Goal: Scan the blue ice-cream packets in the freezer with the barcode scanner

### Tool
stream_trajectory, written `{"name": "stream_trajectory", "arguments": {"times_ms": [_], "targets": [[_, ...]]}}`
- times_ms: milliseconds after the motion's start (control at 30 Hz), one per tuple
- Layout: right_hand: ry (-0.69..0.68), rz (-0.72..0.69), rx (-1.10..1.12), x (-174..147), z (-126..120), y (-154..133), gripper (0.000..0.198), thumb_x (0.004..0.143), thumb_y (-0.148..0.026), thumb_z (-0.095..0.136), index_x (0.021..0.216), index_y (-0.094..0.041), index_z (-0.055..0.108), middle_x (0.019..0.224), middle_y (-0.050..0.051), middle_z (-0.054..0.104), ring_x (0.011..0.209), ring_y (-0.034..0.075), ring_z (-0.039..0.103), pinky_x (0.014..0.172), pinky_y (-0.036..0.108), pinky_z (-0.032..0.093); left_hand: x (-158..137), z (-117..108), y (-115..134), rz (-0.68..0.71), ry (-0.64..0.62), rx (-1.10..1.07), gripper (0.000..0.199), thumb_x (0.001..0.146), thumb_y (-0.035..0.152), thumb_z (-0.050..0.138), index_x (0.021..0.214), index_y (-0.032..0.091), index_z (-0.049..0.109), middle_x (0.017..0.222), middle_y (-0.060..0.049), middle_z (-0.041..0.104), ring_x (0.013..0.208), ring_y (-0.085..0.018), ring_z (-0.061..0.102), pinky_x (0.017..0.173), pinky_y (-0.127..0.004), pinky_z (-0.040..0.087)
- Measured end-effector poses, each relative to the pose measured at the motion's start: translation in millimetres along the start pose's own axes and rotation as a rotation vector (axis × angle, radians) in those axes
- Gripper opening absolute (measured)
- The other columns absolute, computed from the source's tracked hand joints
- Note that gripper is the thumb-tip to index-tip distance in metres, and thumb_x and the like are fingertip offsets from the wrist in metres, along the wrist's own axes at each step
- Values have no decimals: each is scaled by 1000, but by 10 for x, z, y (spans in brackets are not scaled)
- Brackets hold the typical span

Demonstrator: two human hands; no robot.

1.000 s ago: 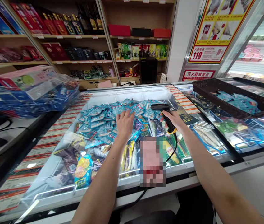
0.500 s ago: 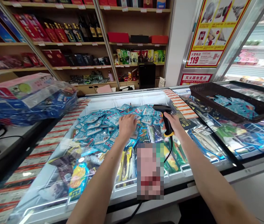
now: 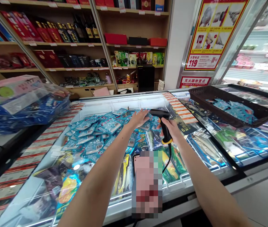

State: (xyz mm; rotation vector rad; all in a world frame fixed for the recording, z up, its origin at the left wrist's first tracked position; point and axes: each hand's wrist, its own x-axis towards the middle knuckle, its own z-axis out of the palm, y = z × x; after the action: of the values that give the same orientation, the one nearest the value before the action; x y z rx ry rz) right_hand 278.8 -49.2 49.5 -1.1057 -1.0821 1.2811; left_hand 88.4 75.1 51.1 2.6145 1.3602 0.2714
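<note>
Clock: 12 is straight ahead of the person.
Change: the left hand [image 3: 138,119] has slid away from the middle of the heap towards the scanner, and the gap between the two has closed to almost nothing. The work now seems to centre on the heap's right-hand edge.
Left hand: at 12, palm down, fingers stretched towards 1, loosely released; no packet shows in it. I cannot tell whether the fingertips press on anything.
Right hand: near 1, wrapped around the handle of the black barcode scanner [image 3: 164,130], whose nose points towards 11.
Blue packets [image 3: 110,126]: heaped from 11 to 12 at the chest freezer [image 3: 242,181], reaching under the left hand.
Brown basket [image 3: 209,108]: between 1 and 2, holding similar packets.
</note>
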Motion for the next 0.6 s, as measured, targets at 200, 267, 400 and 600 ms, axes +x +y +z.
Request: {"name": "stream_trajectory", "arguments": {"times_ms": [200,267,400,600], "targets": [[-21,-18,0,-21,29,-25,47,77,-63,61,89,-17,60,77,7,71,41,12,58,35,23,43,74,-16,-31,10,-8,85,61,89,51,49,142,24,40,150,-14,40,142,-31,30,115,-61,-2],[-24,-22,15,-31,34,-25,47,77,-62,62,88,-17,60,77,7,71,40,12,58,35,23,43,70,-24,-24,-6,45,82,67,81,54,58,139,23,44,141,-14,47,135,-33,38,115,-62,0],[-35,-31,26,-46,48,-27,46,77,-61,62,86,-17,60,78,7,71,40,12,57,36,24,43,-5,-114,6,-109,234,-12,55,70,43,73,118,20,60,119,-13,57,119,-33,49,109,-55,25],[-45,-52,-32,-79,80,-62,45,77,-62,62,86,-18,60,75,5,70,40,11,56,36,24,42,-470,-254,-70,-326,560,-282,25,85,42,53,91,17,55,80,-5,54,74,-18,52,67,-30,43]]}}
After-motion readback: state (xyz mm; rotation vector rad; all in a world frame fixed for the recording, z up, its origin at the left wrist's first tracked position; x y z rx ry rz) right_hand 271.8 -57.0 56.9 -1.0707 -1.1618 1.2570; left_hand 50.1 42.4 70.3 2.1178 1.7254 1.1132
